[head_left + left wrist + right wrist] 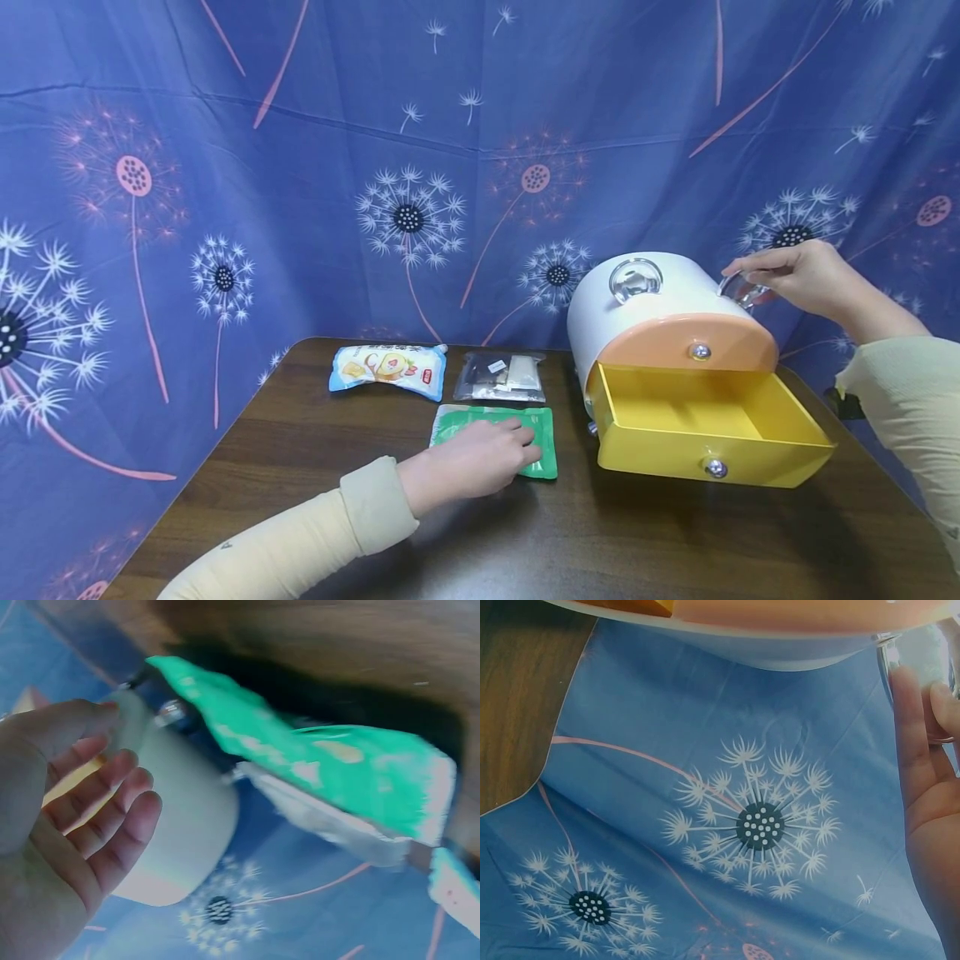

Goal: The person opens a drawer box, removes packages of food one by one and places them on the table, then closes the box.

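In the head view my left hand (480, 460) is over a green packet (547, 446) on the table. The left wrist view shows this hand (82, 787) with loosely bent fingers and nothing between them, apart from the green packet (352, 761), which looks bent. My right hand (813, 279) pinches a clear, round, ear-shaped handle (922, 656) on top of a white rounded drawer box (603, 321). Finger and thumb lie on either side of that handle. The box's yellow lower drawer (660, 450) is pulled out with nothing inside; its orange upper drawer (652, 346) is closed.
Behind the green packet lie a blue and white snack packet (390, 369) and a clear-and-dark packet (501, 379). A second clear ear (636, 279) tops the box. The brown wooden table (285, 450) meets a blue dandelion-print cloth (300, 208) at the back.
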